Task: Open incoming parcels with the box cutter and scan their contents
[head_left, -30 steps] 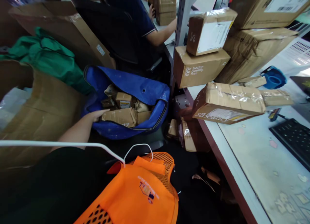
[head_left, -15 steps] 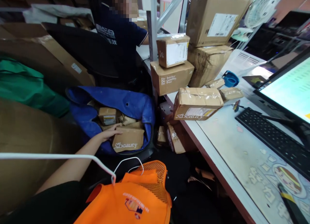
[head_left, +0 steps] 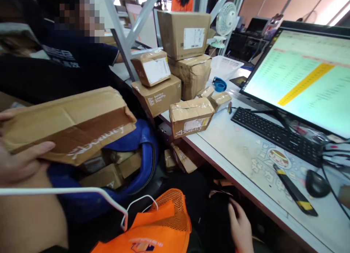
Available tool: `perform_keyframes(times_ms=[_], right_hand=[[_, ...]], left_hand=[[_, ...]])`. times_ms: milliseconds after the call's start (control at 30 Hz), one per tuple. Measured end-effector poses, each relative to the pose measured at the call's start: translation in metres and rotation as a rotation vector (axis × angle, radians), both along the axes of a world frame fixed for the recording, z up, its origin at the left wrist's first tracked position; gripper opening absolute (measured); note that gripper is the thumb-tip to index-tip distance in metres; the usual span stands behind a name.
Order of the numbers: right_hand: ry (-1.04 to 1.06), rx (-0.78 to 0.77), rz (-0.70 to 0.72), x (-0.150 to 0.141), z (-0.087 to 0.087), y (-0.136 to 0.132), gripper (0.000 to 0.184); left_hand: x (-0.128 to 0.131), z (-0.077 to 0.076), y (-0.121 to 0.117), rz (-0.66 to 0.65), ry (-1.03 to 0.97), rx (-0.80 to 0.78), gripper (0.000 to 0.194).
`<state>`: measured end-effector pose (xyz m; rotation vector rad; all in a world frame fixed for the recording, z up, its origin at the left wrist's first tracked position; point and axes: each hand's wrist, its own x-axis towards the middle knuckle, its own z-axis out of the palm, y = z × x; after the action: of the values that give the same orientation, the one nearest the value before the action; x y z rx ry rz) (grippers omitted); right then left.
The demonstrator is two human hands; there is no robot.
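Observation:
My left hand (head_left: 27,161) grips a brown cardboard box (head_left: 71,121) marked "beauty" by its left end, thumb on the near side. The box is held tilted above a blue bag (head_left: 149,147), covering part of its opening. Inside that bag lie several smaller cardboard boxes (head_left: 105,178). Low in the picture, by the desk's front edge, my right hand (head_left: 240,225) holds nothing, its visible fingers stretched out and apart. An orange vest (head_left: 153,227) on a white hanger lies in front of me.
On the desk (head_left: 226,143) stand several stacked cartons (head_left: 188,34), one "beauty" box (head_left: 191,116), a keyboard (head_left: 273,134), a monitor (head_left: 303,77), a mouse (head_left: 317,183) and a utility knife (head_left: 295,192). A co-worker (head_left: 73,45) sits beyond a metal post.
My left hand has lifted a cardboard box out of the blue bag, bringing it up, left and closer. My right hand has come into view at the bottom. The view has swung right.

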<state>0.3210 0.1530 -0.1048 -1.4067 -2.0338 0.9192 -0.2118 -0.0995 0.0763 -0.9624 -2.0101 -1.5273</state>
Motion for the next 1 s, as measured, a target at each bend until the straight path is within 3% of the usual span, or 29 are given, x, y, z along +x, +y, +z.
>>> perform_keyframes(times_ms=[67, 133, 200, 267, 333, 400, 467, 633, 733, 900, 1000], right_hand=[[0.151, 0.073, 0.087, -0.050, 0.022, 0.021, 0.039], [0.247, 0.288, 0.221, -0.116, 0.066, 0.049, 0.038], [0.186, 0.487, 0.336, -0.190, 0.118, 0.080, 0.044], [-0.001, 0.619, 0.443, -0.261, 0.159, 0.111, 0.046], [-0.171, 0.648, 0.521, -0.312, 0.179, 0.139, 0.052], [-0.267, 0.611, 0.616, -0.336, 0.183, 0.158, 0.055], [-0.270, 0.619, 0.689, -0.334, 0.176, 0.170, 0.053], [-0.171, 0.730, 0.740, -0.281, 0.163, 0.178, 0.049], [-0.159, 0.749, 0.770, -0.257, 0.159, 0.180, 0.058], [-0.321, 0.852, 0.891, -0.237, 0.152, 0.177, 0.109], [-0.419, 0.922, 0.922, -0.228, 0.153, 0.172, 0.098]], left_hand=[[0.023, -0.003, 0.041, -0.154, 0.114, 0.159, 0.082], [0.044, -0.017, 0.077, -0.221, 0.127, 0.240, 0.081], [0.060, -0.033, 0.101, -0.213, 0.098, 0.265, 0.083], [0.071, -0.048, 0.115, -0.170, 0.089, 0.263, 0.082], [0.076, -0.060, 0.121, -0.105, 0.108, 0.239, 0.081], [0.076, -0.069, 0.124, -0.048, 0.124, 0.215, 0.080], [0.072, -0.072, 0.127, -0.029, 0.133, 0.216, 0.080], [0.063, -0.068, 0.155, -0.074, 0.193, 0.241, 0.075], [0.060, -0.071, 0.191, -0.035, 0.232, 0.143, 0.073], [0.052, -0.096, 0.261, 0.026, 0.172, -0.063, 0.076], [0.044, -0.109, 0.298, 0.005, 0.134, -0.086, 0.072]])
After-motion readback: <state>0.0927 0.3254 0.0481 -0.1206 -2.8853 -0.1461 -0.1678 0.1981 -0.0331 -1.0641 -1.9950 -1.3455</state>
